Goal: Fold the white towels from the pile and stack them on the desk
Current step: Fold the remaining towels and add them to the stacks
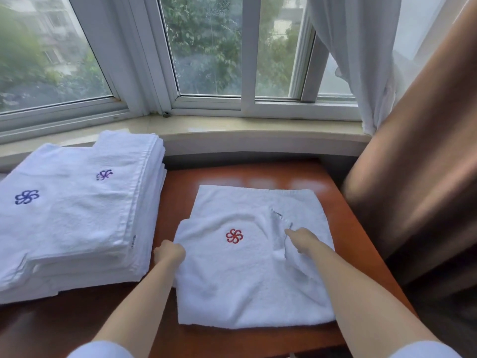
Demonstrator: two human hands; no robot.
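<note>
pinched in the left hand (169, 254) is the left edge of a white towel (254, 275) with a red emblem, spread mid-desk (180, 182); a loose upper flap is pinched by the right hand (303, 240). before it is stacked, edges should be squared. beside the desk's left edge, a folded stack (77, 210) is seen.

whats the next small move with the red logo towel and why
Probably draw the left hand and right hand toward the near edge to fold the towel once more. Both hands grip its upper layer, left at the left edge and right at a raised fold, and it lies wider than seems needed for the stack beside it.
</note>
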